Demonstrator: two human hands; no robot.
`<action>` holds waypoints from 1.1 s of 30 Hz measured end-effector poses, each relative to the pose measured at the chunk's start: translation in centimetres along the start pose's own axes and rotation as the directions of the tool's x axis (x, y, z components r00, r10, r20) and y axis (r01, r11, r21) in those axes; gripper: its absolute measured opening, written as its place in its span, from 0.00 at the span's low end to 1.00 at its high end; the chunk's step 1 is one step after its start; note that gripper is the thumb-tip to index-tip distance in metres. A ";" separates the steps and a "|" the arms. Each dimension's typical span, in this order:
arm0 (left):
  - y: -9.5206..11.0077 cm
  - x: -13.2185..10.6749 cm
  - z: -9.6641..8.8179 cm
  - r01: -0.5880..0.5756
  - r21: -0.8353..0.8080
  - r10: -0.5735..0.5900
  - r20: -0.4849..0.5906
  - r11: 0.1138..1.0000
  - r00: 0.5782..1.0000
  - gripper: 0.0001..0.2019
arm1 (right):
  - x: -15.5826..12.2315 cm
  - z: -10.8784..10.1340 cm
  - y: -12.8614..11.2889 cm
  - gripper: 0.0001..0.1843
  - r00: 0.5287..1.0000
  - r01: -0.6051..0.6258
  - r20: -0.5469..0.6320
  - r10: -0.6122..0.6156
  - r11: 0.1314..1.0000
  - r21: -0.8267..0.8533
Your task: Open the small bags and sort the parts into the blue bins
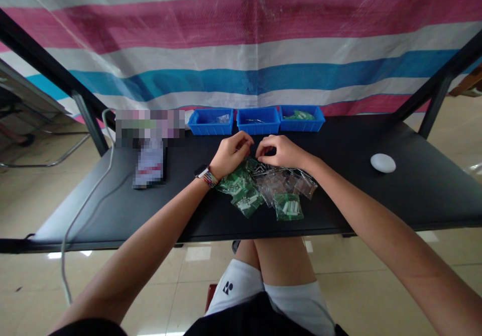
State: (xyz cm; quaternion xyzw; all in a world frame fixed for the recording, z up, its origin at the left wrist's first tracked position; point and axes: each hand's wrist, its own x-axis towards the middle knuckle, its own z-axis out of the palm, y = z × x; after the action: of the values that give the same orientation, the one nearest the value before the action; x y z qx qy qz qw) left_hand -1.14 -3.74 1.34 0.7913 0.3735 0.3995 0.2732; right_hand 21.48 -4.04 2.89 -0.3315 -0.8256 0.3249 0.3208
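Both my hands hover over a pile of small packets in the middle of the black table. My left hand (230, 154), with a watch (203, 173) at its wrist, has its fingers curled and pinched. Whatever it may hold is too small to make out. Facing it, my right hand (282, 151) brings thumb and forefinger close together, and no object shows clearly there. Beneath my left hand lie green-tinted bags (246, 200) of small pale parts. Clear bags (276, 185) and thin metal pieces lie below my right hand. One green bag (289, 207) of white plugs lies nearest me.
Along the back stand a left blue bin (211, 129) with a clear bag, a middle bin (258, 128) with thin metal pieces, and a right bin (302, 125) with green bags. A white oval object (383, 163) sits right. A cable (88, 195) crosses the left side.
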 end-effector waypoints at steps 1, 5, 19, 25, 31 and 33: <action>0.0 0.0 0.0 0.005 0.002 -0.005 -0.002 1.000 1.000 0.06 | 0.0 0.0 -0.1 0.07 1.000 0.011 0.021 -0.010 1.000 -0.026; -0.1 0.0 0.0 0.006 0.007 -0.006 0.003 1.000 1.000 0.06 | 0.0 0.1 0.0 0.09 0.996 0.030 0.087 -0.021 0.994 -0.100; -0.1 -0.1 -0.1 0.025 0.063 -0.026 0.016 0.998 1.000 0.08 | 0.0 -0.2 1.5 0.11 0.999 0.005 0.037 0.005 0.961 -0.275; 0.1 -0.1 -0.1 0.018 0.042 -0.019 0.036 0.999 0.999 0.08 | 0.0 0.1 1.7 0.10 0.999 0.038 0.025 -0.031 0.933 -0.357; 0.1 -0.1 -0.1 0.012 0.053 -0.015 0.057 0.999 0.998 0.08 | 0.1 0.8 1.9 0.16 1.000 -0.029 -0.013 0.026 0.931 -0.365; 0.1 -0.1 -0.1 0.012 0.057 -0.015 0.060 0.998 0.998 0.08 | 0.0 1.0 1.7 0.15 0.999 -0.047 -0.023 0.041 0.921 -0.386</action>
State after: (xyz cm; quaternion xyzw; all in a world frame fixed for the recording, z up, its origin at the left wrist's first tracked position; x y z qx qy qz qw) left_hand -1.22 -3.90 1.40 0.8079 0.3815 0.3628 0.2647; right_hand 21.33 -3.37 1.00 -0.4091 -0.8635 0.1604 0.2475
